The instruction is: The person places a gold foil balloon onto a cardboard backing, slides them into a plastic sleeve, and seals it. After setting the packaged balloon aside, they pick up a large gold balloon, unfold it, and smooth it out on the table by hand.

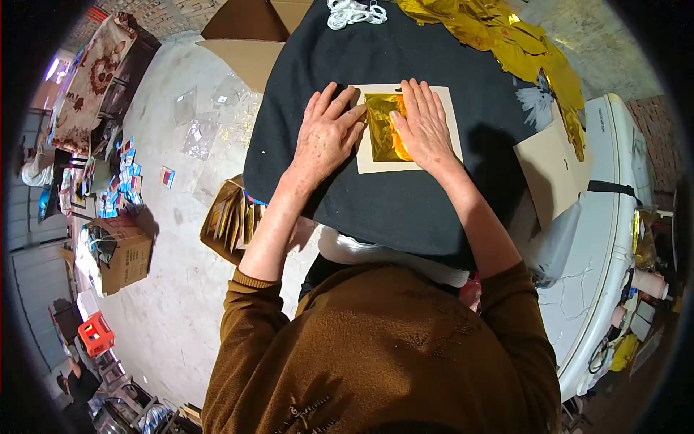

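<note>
A cream card [382, 167] lies on the black-covered table [347, 195], with a shiny gold sheet [381, 130] flat on top of it. My left hand [329, 134] rests at the card's left edge, fingers spread, the fingertips by the gold sheet. My right hand [424, 130] lies flat over the right part of the sheet, its fingers stretched out. Bright orange shows along the gold sheet beside my right hand. What is under the right palm is hidden.
Gold foil pieces [513, 43] are heaped at the table's back right, and white cord [354, 13] lies at the back. Cardboard [553, 170] leans at the right edge. A box of gold sheets [233, 220] stands low on the left. Two people are far left.
</note>
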Available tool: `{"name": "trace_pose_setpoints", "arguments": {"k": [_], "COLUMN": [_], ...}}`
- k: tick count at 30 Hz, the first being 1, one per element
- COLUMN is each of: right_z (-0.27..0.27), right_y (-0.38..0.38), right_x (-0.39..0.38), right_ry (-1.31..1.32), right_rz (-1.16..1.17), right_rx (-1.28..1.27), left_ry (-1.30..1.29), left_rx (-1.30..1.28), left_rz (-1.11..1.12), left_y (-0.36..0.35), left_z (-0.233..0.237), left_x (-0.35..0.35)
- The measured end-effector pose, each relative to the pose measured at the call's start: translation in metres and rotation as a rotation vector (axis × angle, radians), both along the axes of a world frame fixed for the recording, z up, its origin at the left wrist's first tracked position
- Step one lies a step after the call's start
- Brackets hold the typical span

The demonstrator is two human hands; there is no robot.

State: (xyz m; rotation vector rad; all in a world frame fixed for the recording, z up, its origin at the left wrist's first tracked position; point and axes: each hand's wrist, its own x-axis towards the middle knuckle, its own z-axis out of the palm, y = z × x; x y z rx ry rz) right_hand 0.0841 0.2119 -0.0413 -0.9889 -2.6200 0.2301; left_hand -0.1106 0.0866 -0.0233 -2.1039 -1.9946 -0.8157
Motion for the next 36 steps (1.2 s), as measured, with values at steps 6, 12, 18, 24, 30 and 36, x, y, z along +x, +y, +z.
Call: {"name": "trace_pose_setpoints", "arguments": {"k": [6, 12, 18, 24, 30, 36], "right_z": [0.002, -0.001, 0.003, 0.001, 0.003, 0.002], "right_y": [-0.002, -0.003, -0.006, -0.008, -0.010, -0.009], "right_x": [0.002, 0.002, 0.002, 0.002, 0.002, 0.003], "right_ry": [-0.013, -0.001, -0.020, -0.086, -0.119, -0.129], "right_rz": [0.025, 0.064, 0.099, 0.132, 0.125, 0.134], "right_rx": [0.043, 0.093, 0.096, 0.151, 0.137, 0.161], "left_ry": [-0.007, -0.083, -0.099, -0.107, -0.266, -0.277], "left_rx": [-0.033, -0.080, -0.103, -0.118, -0.025, 0.091], "left_rz": [-0.044, -0.076, -0.079, -0.036, 0.170, 0.304], "left_y": [0.001, 0.006, 0.007, 0.007, 0.026, 0.039], "left_z": [0.002, -0.003, -0.003, -0.002, -0.008, -0.016], "left_x": [-0.005, -0.008, -0.012, -0.007, 0.013, 0.026]}}
